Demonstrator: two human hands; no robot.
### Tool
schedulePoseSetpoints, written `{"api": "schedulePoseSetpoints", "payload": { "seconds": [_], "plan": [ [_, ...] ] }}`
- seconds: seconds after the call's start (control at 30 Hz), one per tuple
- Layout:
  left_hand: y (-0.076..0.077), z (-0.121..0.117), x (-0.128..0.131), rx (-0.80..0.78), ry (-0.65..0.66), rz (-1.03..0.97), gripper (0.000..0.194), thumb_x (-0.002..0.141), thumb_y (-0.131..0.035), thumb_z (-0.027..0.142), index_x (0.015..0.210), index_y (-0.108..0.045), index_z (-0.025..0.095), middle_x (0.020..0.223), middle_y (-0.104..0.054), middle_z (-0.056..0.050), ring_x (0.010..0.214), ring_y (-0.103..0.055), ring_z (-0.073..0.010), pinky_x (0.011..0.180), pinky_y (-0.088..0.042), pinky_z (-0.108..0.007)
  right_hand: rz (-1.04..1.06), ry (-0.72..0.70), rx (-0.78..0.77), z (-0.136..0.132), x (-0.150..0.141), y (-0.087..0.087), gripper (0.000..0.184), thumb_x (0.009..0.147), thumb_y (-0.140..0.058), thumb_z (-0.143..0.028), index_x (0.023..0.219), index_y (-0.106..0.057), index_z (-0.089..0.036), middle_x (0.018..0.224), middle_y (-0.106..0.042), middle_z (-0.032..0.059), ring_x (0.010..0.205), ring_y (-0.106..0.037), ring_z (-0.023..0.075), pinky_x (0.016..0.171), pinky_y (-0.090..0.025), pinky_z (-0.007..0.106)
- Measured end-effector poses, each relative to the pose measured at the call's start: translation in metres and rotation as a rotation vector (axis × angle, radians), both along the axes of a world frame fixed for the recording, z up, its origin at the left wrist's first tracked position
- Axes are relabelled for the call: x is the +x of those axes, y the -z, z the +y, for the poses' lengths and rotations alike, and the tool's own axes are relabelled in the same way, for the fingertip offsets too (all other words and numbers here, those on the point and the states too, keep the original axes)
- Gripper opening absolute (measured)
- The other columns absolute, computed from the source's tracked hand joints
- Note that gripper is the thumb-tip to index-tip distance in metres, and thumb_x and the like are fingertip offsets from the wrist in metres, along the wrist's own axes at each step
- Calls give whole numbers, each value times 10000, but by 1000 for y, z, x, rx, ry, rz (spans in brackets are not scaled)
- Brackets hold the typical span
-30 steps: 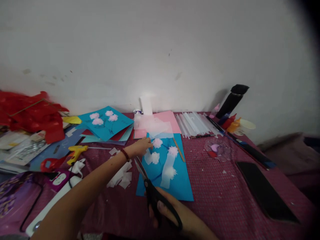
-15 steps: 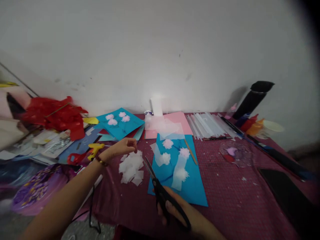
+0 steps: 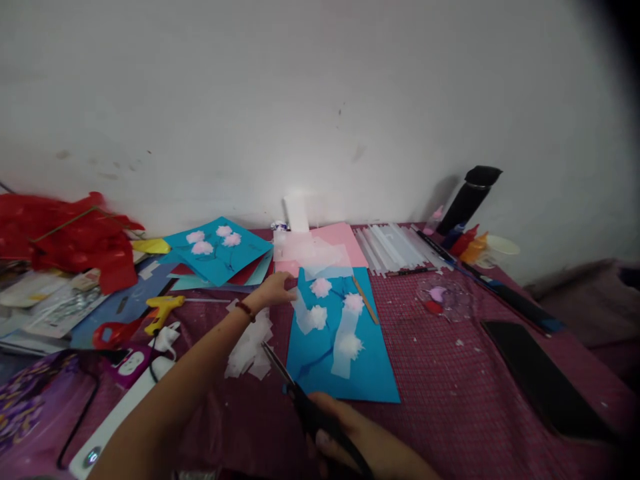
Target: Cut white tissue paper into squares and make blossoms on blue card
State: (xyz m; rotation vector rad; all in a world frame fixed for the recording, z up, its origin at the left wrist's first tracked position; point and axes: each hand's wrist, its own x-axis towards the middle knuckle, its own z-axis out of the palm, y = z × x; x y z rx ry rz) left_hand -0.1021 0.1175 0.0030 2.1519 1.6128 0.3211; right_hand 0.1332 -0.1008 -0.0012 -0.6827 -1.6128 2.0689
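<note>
My right hand [image 3: 345, 430] is wrapped round the handles of black-handled scissors [image 3: 300, 400], whose nearly closed blades point up and left. My left hand [image 3: 276, 289] hovers at the upper left corner of a blue card [image 3: 345, 390], its fingers slightly apart with nothing visible between them. Close to those fingertips is a translucent paper strip [image 3: 301, 312] lying on the card. Several pale pink and white paper flowers [image 3: 321, 287] sit on the card's dark painted branches, with another strip [image 3: 345, 340] across its middle. Below my left wrist lies a pile of white paper pieces [image 3: 250, 350].
A second blue flower card [image 3: 233, 257] lies at back left, near a yellow glue gun [image 3: 163, 310] and red plastic [image 3: 65, 230]. Behind are pink paper [image 3: 345, 240] and translucent sticks [image 3: 395, 247]. A pencil [image 3: 366, 300], paint bottles [image 3: 465, 240] and a black phone-like slab [image 3: 540, 373] are rightward.
My left hand has moved right, from above the paper pile to the blue card's corner. The scissors have dipped lower in view. The whole view has shifted toward the left of the table.
</note>
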Motion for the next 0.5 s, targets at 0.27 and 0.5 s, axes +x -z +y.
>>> {"api": "schedulePoseSetpoints", "payload": {
  "seconds": [0.27, 0.5],
  "plan": [
    [22, 23, 4, -271, -73, 65, 244, 813, -657, 343, 918, -620, 126, 877, -634, -30, 748, -605, -163, 661, -506, -317, 36, -1, -29, 6, 10, 14, 532, 878, -476, -593, 1215, -481, -181, 768, -530, -2, 619, -478, 107, 549, -372, 229],
    [-8, 2, 3, -358, -228, -254, 137, 791, -629, 210, 702, -564, 129, 622, -532, 39, 526, -513, -83, 489, -445, -211, 48, 42, 8, 6, 17, 5, 547, 865, -488, -599, 1209, -501, -174, 834, -531, 20, 673, -479, 126, 568, -378, 243]
  ]
}}
